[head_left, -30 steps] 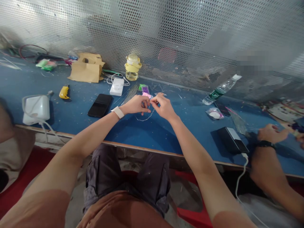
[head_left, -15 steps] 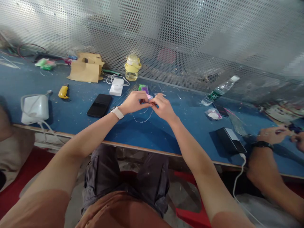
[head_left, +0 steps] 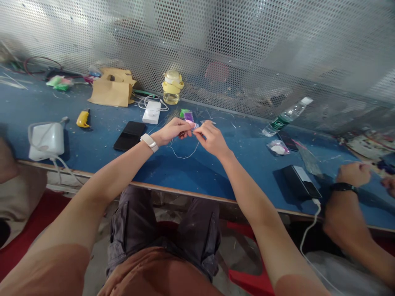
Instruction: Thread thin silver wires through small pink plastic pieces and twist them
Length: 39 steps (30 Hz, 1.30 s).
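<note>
My left hand and my right hand meet over the middle of the blue table, fingertips pinched together. Between them they grip a thin pale wire that loops down onto the table. What sits at the pinch point is too small to name. Small purple and green bags lie just beyond my fingers. A white band is on my left wrist.
A black phone, white box, yellow cutter, white charger, brown paper bag and yellow jar lie left and behind. A plastic bottle and black power bank lie right. Another person's hand works at far right.
My hands have stayed pinched together at the same spot, my left wrist turning slightly. The other person's hand at right has shifted about.
</note>
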Motion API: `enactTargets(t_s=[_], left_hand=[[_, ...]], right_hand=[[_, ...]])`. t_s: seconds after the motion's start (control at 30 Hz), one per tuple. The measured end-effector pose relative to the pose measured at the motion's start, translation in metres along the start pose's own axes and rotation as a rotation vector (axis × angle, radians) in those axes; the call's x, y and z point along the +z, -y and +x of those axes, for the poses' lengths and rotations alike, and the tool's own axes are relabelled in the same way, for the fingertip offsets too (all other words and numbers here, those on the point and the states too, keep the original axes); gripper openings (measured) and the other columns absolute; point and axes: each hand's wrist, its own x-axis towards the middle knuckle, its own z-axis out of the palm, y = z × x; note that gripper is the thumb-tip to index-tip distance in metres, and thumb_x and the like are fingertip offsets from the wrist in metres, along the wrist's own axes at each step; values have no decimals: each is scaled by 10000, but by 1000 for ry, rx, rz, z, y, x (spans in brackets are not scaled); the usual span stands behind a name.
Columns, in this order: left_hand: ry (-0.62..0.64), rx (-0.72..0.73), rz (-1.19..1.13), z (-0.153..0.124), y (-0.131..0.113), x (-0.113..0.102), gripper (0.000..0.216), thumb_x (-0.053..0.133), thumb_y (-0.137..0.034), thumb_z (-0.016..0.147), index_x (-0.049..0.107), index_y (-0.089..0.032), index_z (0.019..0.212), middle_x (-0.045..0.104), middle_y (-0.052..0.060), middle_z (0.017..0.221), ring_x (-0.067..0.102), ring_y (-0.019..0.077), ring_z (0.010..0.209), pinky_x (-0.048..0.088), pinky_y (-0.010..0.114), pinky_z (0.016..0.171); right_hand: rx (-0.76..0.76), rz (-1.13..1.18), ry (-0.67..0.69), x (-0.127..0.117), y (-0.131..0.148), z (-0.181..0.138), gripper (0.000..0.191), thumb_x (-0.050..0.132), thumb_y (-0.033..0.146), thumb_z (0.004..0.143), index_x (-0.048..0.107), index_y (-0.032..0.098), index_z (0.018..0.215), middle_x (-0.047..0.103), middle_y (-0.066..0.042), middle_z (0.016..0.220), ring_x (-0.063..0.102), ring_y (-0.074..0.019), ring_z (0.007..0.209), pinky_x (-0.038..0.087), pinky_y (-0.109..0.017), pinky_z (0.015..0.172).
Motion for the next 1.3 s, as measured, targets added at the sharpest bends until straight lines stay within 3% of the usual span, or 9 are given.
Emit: enactTargets(t_s=[0.2, 0.43, 0.57, 0.67, 0.77, 0.83, 1.03, 1.3], left_hand=[[-28, -47, -34, 2, 3, 1, 690, 851, -871, 908, 722, -222, 711, 599, 26, 648, 527, 125, 591, 397, 319, 565], [-127, 96, 150, 0, -2, 6, 701, 850, -849, 913, 594, -229, 710, 563, -3, 692, 467, 124, 655, 381, 322, 630], [-202, 193, 224, 3, 4, 5, 615, 939, -763, 870, 665, -213, 849, 670, 17, 829, 532, 131, 737, 453, 304, 693], [-301, 257, 330, 4, 7, 1, 502, 920, -641, 940, 701, -209, 809, 709, 52, 911, 613, 161, 843, 525, 328, 784], [-267, 270, 353, 3, 4, 0, 489, 788, -555, 1069, 775, -211, 722, 758, 87, 926, 702, 202, 1017, 579, 366, 946], [-221, 251, 312, 1, 0, 1, 494, 703, -525, 1130, 837, -217, 769, 809, 95, 962, 735, 205, 1076, 590, 371, 1002], [-156, 203, 206, 0, 0, 2, 399, 662, -506, 1156, 901, -205, 1048, 861, 101, 1109, 758, 171, 1002, 582, 289, 849], [-158, 181, 202, 2, 2, -1, 306, 650, -356, 1166, 901, -192, 1109, 858, 104, 1069, 749, 153, 933, 559, 262, 761]], right_hand=[[52, 38, -56, 4, -1, -1, 300, 525, 422, 1216, 686, 289, 1001, 718, -62, 921, 683, -273, 917, 596, -506, 931], [197, 150, -180, 9, -10, -5, 426, 568, 620, 1185, 704, 273, 980, 745, -35, 905, 658, -222, 817, 579, -457, 911], [232, 165, -192, 11, -18, -8, 391, 611, 601, 1161, 709, 274, 971, 750, -39, 901, 670, -232, 866, 577, -426, 845], [245, 161, -180, 12, -22, -9, 336, 637, 539, 1150, 694, 273, 951, 742, -34, 897, 674, -230, 870, 578, -419, 833], [227, 160, -170, 14, -25, -10, 267, 658, 464, 1137, 700, 270, 958, 735, -32, 891, 670, -230, 872, 577, -411, 825], [201, 154, -165, 14, -27, -11, 234, 660, 421, 1133, 705, 271, 960, 731, -32, 890, 664, -234, 876, 578, -413, 828], [178, 127, -91, 10, -30, -12, 261, 630, 444, 1165, 702, 282, 974, 708, -29, 912, 628, -232, 842, 571, -453, 896], [123, 133, -59, 7, -25, -10, 334, 582, 525, 1200, 697, 287, 996, 708, -32, 914, 652, -242, 871, 568, -480, 954]])
